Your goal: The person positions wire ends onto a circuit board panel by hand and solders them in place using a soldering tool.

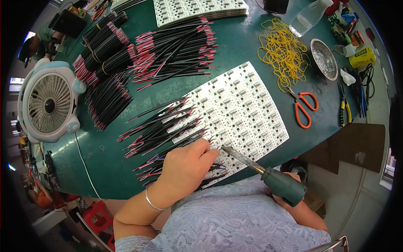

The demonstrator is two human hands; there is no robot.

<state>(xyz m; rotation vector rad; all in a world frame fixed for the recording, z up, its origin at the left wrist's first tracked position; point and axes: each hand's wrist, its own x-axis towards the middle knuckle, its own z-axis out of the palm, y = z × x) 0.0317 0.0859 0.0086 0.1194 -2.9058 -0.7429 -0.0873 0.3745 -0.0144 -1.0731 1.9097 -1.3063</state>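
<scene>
A white circuit board panel (239,105) with rows of small parts lies at a slant on the table. Black cables (168,122) with red and white ends stretch from its left side, their tips at the rows of parts. My left hand (187,168) is over the panel's lower left, thumb and forefinger pinched on a cable that the fingers mostly hide. Gripped in my right hand (294,178) is a soldering iron (283,185) with a dark green handle, which partly covers the fingers. Its tip points left, down at the panel beside my left fingertips.
Bundled black cables (100,54) and a loose pile (176,50) lie far left, near a fan (49,105). More panels (201,10) are stacked at the back. Yellow rubber bands (283,52), a metal bowl (324,59), orange-handled scissors (303,107) and pliers (345,109) lie right.
</scene>
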